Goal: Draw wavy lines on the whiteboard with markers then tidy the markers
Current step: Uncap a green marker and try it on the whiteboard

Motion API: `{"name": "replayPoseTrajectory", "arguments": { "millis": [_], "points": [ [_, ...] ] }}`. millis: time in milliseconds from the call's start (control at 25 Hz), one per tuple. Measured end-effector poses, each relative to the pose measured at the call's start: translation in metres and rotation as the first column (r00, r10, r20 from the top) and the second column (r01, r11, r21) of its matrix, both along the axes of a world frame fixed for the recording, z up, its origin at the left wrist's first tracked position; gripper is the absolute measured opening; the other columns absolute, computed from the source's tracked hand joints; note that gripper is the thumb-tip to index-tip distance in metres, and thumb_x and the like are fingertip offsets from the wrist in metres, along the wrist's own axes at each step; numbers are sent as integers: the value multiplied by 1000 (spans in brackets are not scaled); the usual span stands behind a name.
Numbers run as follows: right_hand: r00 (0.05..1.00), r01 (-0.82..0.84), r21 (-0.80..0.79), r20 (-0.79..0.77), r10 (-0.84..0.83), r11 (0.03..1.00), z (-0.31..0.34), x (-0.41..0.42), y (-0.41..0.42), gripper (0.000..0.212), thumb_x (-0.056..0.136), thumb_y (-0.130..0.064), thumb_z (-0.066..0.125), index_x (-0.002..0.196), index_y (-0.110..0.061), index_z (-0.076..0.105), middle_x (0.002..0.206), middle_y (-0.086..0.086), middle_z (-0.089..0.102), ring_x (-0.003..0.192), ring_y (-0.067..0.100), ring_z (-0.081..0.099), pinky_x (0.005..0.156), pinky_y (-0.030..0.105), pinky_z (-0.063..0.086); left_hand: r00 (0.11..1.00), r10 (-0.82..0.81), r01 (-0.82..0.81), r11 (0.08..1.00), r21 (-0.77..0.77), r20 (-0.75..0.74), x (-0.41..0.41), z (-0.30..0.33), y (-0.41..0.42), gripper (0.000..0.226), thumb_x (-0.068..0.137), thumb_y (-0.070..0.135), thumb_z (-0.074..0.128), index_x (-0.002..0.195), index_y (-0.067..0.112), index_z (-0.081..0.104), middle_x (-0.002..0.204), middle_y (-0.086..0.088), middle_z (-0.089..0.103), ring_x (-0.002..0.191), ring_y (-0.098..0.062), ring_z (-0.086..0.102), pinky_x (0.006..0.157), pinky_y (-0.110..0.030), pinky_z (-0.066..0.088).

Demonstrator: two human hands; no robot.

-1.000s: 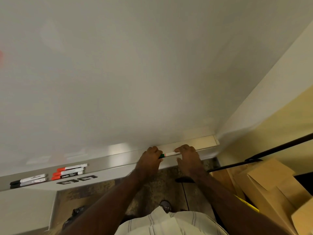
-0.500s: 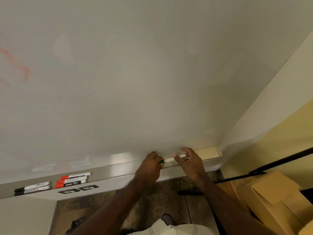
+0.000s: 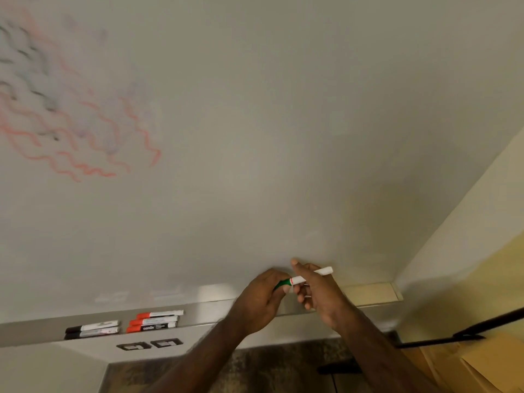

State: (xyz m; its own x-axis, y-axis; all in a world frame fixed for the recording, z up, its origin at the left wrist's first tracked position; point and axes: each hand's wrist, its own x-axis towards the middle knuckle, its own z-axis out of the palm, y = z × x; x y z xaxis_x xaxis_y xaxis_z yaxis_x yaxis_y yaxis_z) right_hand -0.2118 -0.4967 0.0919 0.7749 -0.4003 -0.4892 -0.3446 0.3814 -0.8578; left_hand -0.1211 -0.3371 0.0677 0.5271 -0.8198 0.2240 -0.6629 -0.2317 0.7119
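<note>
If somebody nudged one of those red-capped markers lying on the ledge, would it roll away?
Probably a little. The red-capped markers look round and slim, so one would likely roll, but the tray seems to have a raised front edge that should stop it. They look stiff and light. The neighbouring black-capped markers would likely behave alike.

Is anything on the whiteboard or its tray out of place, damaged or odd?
Nothing stands out. The black markers and red markers lie in neat rows on the tray. The left hand grips the green marker by its cap; the right hand holds the barrel. Only the wavy lines look blurred.
</note>
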Motion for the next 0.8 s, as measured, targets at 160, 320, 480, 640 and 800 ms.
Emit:
{"name": "replayPoseTrajectory", "arguments": {
  "millis": [160,320,480,640,800],
  "points": [
    [991,-104,28,91,101,994,21,14,22,36,100,-39,66,103,-3,64,81,24,70,59,25,59,48,29,43,997,27,-31,998,-55,-74,7,24,26,17,107,35,56,114,23,66,94,17,59,85,-6,56,75,-14,41],
    [981,-135,54,145,125,989,35,20,38,34,99,-35,66,98,-1,68,83,29,68,61,28,61,50,31,46,975,47,-63,996,-67,-217,15,42,48,12,106,33,59,106,29,70,90,10,67,81,-14,61,72,-26,48],
    [982,-123,97,158,107,988,48,23,50,37,93,-34,69,97,3,69,78,27,65,59,29,61,49,32,47,960,54,-85,991,-101,-275,24,55,69,19,107,29,57,110,26,75,99,13,73,96,-13,68,83,-21,50],
    [971,-152,112,202,127,982,62,27,60,35,98,-33,65,98,2,68,80,27,64,61,30,61,50,34,50,947,82,-129,982,-135,-310,28,61,87,18,106,32,58,114,30,75,103,10,74,97,-15,67,85,-28,53],
    [960,-158,109,251,127,981,76,33,73,36,100,-35,62,98,0,69,83,27,64,64,29,62,53,35,49,970,101,-151,964,-218,-222,30,71,97,25,106,31,57,129,34,67,110,15,67,105,-16,64,85,-22,51]
  ]
}}
